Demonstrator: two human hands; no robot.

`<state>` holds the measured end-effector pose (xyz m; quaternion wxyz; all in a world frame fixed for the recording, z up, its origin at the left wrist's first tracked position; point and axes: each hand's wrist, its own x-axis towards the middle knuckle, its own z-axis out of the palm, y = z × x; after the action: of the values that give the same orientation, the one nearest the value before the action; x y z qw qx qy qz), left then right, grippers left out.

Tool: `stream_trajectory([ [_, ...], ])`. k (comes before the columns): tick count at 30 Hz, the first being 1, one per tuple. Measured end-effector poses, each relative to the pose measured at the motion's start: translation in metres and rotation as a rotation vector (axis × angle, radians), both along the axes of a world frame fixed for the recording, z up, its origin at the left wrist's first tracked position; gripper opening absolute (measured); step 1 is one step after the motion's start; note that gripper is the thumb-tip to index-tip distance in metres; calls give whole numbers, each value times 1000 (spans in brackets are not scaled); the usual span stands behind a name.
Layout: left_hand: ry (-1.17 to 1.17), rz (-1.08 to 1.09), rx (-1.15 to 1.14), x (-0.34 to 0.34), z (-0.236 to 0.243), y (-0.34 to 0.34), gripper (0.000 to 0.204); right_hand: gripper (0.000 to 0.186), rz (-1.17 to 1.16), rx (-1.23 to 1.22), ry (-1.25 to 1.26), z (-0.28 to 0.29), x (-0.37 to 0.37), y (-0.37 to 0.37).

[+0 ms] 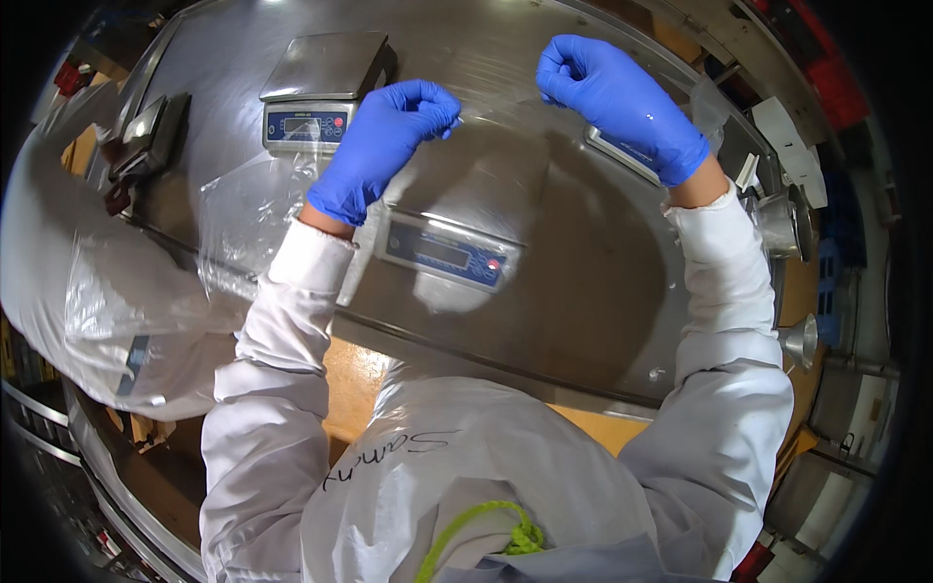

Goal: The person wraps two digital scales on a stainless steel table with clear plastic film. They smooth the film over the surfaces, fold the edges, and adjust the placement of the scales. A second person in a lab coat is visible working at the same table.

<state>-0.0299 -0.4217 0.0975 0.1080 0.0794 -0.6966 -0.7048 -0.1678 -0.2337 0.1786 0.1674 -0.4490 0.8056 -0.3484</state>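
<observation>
My left hand (394, 141), in a blue glove, is raised over the steel table (593, 291) with thumb and fingers pinched together. My right hand (622, 97), gloved the same way, is farther off to the right, also closed in a pinch. Faint clear streaks show between the hands; what the fingertips hold, if anything, I cannot make out. Below them lies a digital scale (447, 253) with a blue front panel. A second scale (326, 73) with a steel plate stands just behind my left hand. Another scale (622, 151) is partly hidden under my right hand. Crumpled clear plastic (253, 214) lies beside my left wrist.
At the left, a figure in white under clear plastic (107, 282) leans at the table's edge, close to another scale (148, 136). Metal funnels (800, 340) hang along the right edge. White cartons or papers (789, 146) are at the far right.
</observation>
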Motion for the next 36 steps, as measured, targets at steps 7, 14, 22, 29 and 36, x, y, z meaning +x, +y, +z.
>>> stream_trajectory([
  [7,-108,-24,-49,-80,-71,-114,10,12,-151,101,-217,-93,-78,-107],
  [14,-316,137,-101,-90,-145,-130,9,16,-83,169,-143,-170,-106,-153],
  [22,-500,167,190,-77,-182,-140,9,7,-85,417,-418,-209,-111,-181],
  [29,-530,66,397,-86,-193,-138,8,5,-280,500,-639,-206,-115,-172],
  [36,-534,-44,348,-109,-190,-127,7,9,-409,353,-597,-208,-104,-131],
])
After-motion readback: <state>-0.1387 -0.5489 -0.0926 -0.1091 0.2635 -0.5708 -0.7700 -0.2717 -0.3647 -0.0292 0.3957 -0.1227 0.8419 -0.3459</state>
